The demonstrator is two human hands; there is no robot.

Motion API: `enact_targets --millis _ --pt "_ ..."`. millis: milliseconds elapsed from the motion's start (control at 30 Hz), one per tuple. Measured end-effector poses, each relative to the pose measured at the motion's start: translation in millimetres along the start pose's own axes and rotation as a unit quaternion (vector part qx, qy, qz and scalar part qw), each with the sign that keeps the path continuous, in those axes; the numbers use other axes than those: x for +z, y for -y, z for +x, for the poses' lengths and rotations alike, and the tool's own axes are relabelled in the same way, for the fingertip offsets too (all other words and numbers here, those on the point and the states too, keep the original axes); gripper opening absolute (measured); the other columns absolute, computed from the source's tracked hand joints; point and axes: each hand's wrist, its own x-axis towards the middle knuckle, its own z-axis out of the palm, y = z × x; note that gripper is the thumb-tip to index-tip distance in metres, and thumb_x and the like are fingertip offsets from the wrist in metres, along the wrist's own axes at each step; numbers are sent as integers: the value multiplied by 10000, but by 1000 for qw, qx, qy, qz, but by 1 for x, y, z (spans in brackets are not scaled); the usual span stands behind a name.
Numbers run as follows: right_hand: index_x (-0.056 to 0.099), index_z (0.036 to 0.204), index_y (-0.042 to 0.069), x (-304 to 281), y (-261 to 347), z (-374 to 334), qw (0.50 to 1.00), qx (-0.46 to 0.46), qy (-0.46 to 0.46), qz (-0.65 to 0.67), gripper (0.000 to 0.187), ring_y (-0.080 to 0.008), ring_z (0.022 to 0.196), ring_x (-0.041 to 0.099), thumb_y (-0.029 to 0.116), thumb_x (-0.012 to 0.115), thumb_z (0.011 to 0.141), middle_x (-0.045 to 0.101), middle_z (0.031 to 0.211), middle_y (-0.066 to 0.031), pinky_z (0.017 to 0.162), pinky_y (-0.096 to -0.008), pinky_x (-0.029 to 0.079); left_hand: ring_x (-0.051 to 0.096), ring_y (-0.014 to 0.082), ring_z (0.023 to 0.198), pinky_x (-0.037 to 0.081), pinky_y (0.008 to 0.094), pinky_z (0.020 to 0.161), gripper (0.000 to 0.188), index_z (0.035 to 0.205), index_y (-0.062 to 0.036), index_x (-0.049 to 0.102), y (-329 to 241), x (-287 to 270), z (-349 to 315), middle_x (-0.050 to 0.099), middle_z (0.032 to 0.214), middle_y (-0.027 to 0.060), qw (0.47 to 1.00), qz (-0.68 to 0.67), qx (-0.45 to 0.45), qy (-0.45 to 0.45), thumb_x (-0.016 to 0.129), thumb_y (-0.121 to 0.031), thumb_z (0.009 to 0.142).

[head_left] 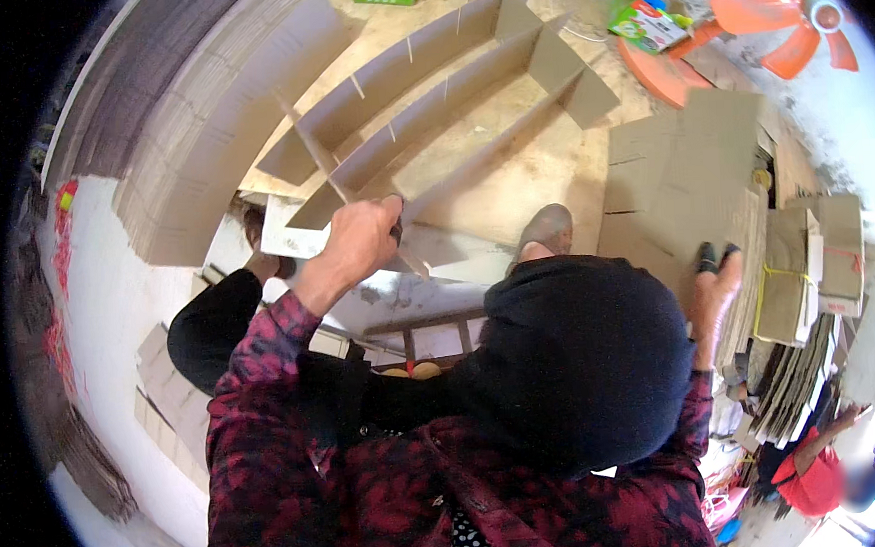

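Observation:
A cardboard divider (376, 87) of interlocking brown strips stands partly assembled on the wooden board in front of me. My left hand (360, 240) is closed around the near end of a cross strip (315, 146) at its left side. The strip's tip sticks out below my fist. At the right, my right hand (717, 291) reaches forward with dark coverings on its fingertips. Its visible fingers are apart and lie against the near part of flat cardboard sheets (672, 174). The upper sheet looks blurred. Some fingers of the right hand are hidden.
Stacked cardboard strips (218, 116) lean at the left. An orange fan (792, 16) and a green-white package (648, 25) stand at the back right. Tied cardboard bundles (786, 277) lie at the right. My bare foot (547, 232) rests by the board. Another person (816, 476) is at the lower right.

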Motion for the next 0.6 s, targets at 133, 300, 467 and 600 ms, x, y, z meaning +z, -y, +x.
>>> enact_targets --millis 133,300,467,600 --pt "560 1037 -24 11 54 19 991 -74 -32 108 191 -163 765 543 116 607 915 617 860 -124 697 -314 472 627 408 717 484 512 624 145 834 -36 549 7 3 -18 629 713 211 999 1 -32 -44 590 -81 703" --pt "503 1279 -6 70 164 43 951 -217 159 151 418 -195 962 591 101 632 897 632 1112 -170 845 -307 465 625 419 744 479 513 632 101 836 -35 521 0 12 -18 625 769 225 997 5 -63 -35 569 -87 764" --pt "501 1282 8 101 242 65 852 -377 285 226 423 -395 1105 570 74 611 879 595 1174 -237 921 -383 464 619 428 718 476 514 616 78 834 -33 522 -9 15 -13 620 721 222 996 -26 -75 -36 542 -62 765" --pt "475 1315 -3 128 266 77 804 -421 359 216 436 -289 996 587 65 583 897 614 1121 -207 884 -334 464 612 434 705 470 520 609 92 832 -30 523 -7 15 -14 610 690 223 995 -37 -82 -34 544 -51 745"
